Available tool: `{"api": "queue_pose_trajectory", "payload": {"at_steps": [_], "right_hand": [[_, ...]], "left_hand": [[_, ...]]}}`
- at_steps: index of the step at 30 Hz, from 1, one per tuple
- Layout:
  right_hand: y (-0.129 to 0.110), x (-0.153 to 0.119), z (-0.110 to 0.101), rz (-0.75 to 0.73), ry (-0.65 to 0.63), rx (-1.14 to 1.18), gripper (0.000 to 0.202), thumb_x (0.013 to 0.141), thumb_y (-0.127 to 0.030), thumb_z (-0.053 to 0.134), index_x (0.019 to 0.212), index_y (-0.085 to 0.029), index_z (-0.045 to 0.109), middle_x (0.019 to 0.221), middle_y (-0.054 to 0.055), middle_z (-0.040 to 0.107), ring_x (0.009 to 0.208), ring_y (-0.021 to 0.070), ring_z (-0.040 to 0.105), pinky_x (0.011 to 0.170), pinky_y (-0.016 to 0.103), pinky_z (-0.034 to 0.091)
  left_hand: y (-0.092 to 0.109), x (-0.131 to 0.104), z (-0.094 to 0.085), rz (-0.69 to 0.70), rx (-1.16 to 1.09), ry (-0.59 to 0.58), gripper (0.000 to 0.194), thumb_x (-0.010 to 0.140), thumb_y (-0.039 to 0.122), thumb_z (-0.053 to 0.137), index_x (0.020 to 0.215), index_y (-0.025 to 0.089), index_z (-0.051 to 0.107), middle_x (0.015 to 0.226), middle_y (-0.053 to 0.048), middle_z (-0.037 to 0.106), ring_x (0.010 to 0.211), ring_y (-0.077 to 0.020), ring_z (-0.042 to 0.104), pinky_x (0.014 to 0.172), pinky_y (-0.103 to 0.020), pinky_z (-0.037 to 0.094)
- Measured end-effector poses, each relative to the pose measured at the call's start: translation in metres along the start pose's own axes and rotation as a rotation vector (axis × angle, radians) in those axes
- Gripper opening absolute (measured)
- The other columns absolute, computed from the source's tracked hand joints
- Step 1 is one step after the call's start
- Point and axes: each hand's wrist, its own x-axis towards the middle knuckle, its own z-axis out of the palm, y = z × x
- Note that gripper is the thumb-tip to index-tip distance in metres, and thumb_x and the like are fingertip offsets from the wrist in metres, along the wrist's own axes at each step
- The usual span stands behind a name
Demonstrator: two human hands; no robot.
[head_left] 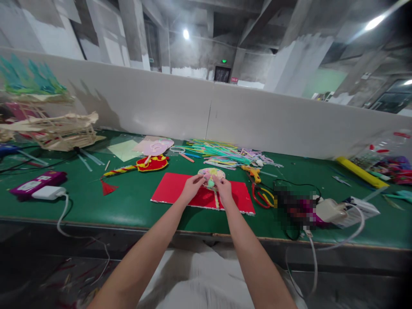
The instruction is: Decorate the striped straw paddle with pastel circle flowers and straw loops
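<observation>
A small rounded craft piece (pixel 211 172) in pastel pink, yellow and mint, with a pale rim, is between my two hands at the middle of the table. A thin yellowish stem (pixel 216 200) runs down from it towards me. My left hand (pixel 194 185) pinches its left edge, and the fingers of my right hand (pixel 223 187) are closed on its right side. Below both hands lies a flat red board (pixel 170 189) with white edges. My fingertips hide part of the piece's lower edge.
Behind the board are a heap of pipe cleaners (pixel 222 151), a red-and-yellow fan (pixel 152 163) and a pink fan-shaped piece (pixel 157 146). On the right lie a yellow glue gun (pixel 253 172), pliers (pixel 263 196) and cables. A purple power strip (pixel 38 183) sits left.
</observation>
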Motion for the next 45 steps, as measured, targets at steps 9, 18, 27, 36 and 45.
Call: {"api": "queue_pose_trajectory", "payload": {"at_steps": [9, 18, 27, 36, 45], "right_hand": [[-0.003, -0.006, 0.004, -0.086, -0.236, -0.201, 0.037, 0.056, -0.049, 0.068, 0.067, -0.014, 0.065, 0.055, -0.003, 0.053, 0.053, 0.0094, 0.042, 0.050, 0.022, 0.036], [-0.010, -0.010, 0.006, -0.130, -0.295, -0.242, 0.040, 0.062, -0.047, 0.065, 0.083, -0.012, 0.066, 0.071, 0.001, 0.059, 0.061, 0.0114, 0.046, 0.057, 0.022, 0.040], [-0.006, -0.008, 0.005, -0.130, -0.269, -0.244, 0.042, 0.061, -0.048, 0.065, 0.082, -0.012, 0.066, 0.066, 0.000, 0.057, 0.059, 0.0107, 0.043, 0.056, 0.022, 0.039], [-0.006, -0.007, 0.004, -0.120, -0.239, -0.272, 0.038, 0.062, -0.049, 0.063, 0.073, -0.012, 0.064, 0.057, -0.002, 0.048, 0.053, 0.0087, 0.035, 0.049, 0.021, 0.033], [-0.008, -0.008, 0.004, -0.129, -0.219, -0.302, 0.035, 0.065, -0.050, 0.060, 0.065, -0.014, 0.058, 0.053, -0.005, 0.035, 0.051, 0.0080, 0.028, 0.046, 0.021, 0.027]], "left_hand": [[0.002, 0.000, -0.004, 0.016, 0.014, 0.086, 0.032, 0.070, 0.046, 0.057, 0.079, 0.015, 0.061, 0.068, -0.001, 0.062, 0.064, -0.0134, 0.056, 0.059, -0.023, 0.043], [0.003, -0.002, -0.005, 0.038, 0.118, 0.096, 0.027, 0.070, 0.043, 0.056, 0.065, 0.016, 0.056, 0.054, 0.004, 0.052, 0.051, -0.0094, 0.046, 0.049, -0.020, 0.036], [0.001, -0.001, -0.006, 0.074, 0.181, 0.107, 0.025, 0.073, 0.038, 0.053, 0.061, 0.016, 0.053, 0.053, 0.004, 0.050, 0.053, -0.0094, 0.046, 0.052, -0.020, 0.036], [-0.003, 0.001, -0.005, 0.053, 0.122, 0.062, 0.024, 0.073, 0.039, 0.053, 0.064, 0.016, 0.053, 0.053, 0.005, 0.050, 0.052, -0.0094, 0.046, 0.051, -0.020, 0.036], [0.002, 0.000, -0.004, 0.049, 0.147, 0.072, 0.022, 0.072, 0.038, 0.053, 0.065, 0.017, 0.054, 0.052, 0.004, 0.052, 0.052, -0.0102, 0.048, 0.052, -0.021, 0.037]]}}
